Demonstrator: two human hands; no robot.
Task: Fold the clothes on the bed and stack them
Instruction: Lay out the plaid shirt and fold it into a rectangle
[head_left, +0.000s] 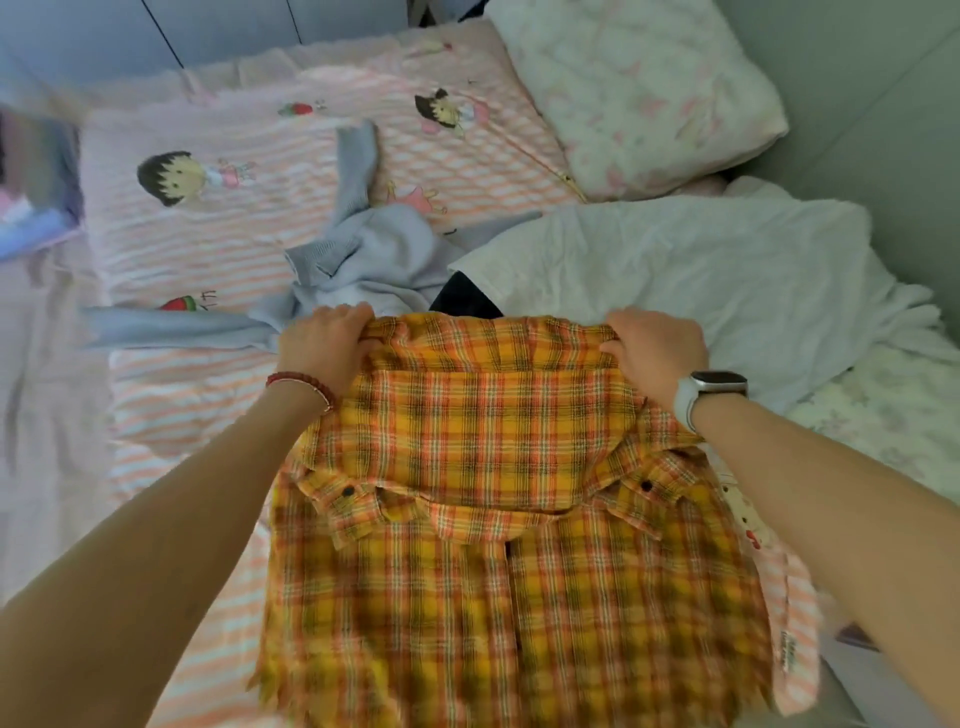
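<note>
Plaid shirt (498, 519): mid-fold, both hands, left hand (324, 345) and right hand (657, 348), curled round its far edge.
Grey sweater (374, 254): crumpled, unfolded.
White garment (649, 260): unfolded.
Stack: none visible.

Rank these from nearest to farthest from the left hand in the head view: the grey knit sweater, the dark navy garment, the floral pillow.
Measured from the left hand, which grips the yellow-orange plaid shirt:
1. Grey knit sweater, just beyond the fingers.
2. Dark navy garment, to the right, peeking from under the white sheet.
3. Floral pillow, far right, at the head of the bed.
</note>
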